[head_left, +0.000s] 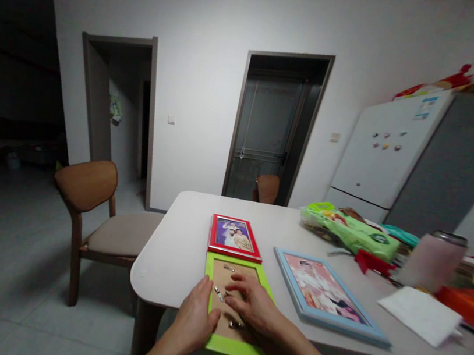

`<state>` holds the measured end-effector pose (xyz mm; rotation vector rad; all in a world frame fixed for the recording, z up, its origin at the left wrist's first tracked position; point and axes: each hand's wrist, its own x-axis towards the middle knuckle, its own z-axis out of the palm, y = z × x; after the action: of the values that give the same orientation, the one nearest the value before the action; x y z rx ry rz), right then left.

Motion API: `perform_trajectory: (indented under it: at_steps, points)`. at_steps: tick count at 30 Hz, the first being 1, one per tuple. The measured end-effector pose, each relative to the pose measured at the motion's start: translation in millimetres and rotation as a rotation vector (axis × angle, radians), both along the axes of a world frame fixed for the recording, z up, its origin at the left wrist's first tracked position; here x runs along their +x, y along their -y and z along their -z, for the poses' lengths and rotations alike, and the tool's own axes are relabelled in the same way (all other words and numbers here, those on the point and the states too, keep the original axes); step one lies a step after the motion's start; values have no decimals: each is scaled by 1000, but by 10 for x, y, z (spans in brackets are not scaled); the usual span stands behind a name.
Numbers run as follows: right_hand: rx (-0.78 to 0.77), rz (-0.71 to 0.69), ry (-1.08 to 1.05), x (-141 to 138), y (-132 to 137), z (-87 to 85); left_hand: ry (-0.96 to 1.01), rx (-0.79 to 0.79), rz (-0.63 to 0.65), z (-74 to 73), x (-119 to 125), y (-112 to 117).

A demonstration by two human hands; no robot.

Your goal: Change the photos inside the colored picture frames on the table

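A green picture frame (267, 290) lies face down at the table's near edge, its brown backing board (219, 266) showing. Small metal clips (219, 294) sit on the backing. My left hand (196, 316) grips the left side of the frame, fingers along the outer edge and thumb over the board. Above the backing, my right hand (252, 304) has its fingers bent and apart, the tips at or close to the middle clip; whether they touch it I cannot tell. A red picture frame (237, 238) with a photo lies face up against the green frame's far end.
Right of my hands lies a light-blue picture frame (330, 296), face up. Farther right are a green package (348, 231), a pink tumbler (434, 261), white tissue (420, 314) and an orange box (472, 310). A wooden chair (86, 185) stands left of the table (169, 250).
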<state>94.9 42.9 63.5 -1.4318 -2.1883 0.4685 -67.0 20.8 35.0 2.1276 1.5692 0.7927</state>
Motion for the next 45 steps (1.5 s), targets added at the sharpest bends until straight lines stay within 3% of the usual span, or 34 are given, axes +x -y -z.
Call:
perform_trajectory:
  at_steps: [3,8,13,20,22,27,31,34,38,41,45]
  points:
    - [-35,-57,44,135,141,-29,26,-13,-19,-10,4,6]
    - [47,200,161,241,244,-28,22,-11,-24,-40,15,24]
    - [34,106,148,200,222,27,-5,6,-44,-44,27,25]
    - [64,165,88,219,186,-57,23,-27,-33,-88,44,28]
    - [90,173,108,208,173,-132,122,-48,-35,-114,57,12]
    - [124,184,90,-2,175,-375,592,-51,-86,-204,30,-98]
    - [124,72,-25,-125,202,-481,709,-102,-123,-230,-236,-197]
    - [112,94,-47,17,174,-386,757,-112,-186,-186,-587,-230]
    - [42,282,110,383,96,-98,748,-114,-286,-57,-951,-244]
    - [22,367,217,569,61,88,685,-129,-333,24,-1024,-267]
    - [-7,396,263,617,45,189,526,-112,-388,26,-1006,-279]
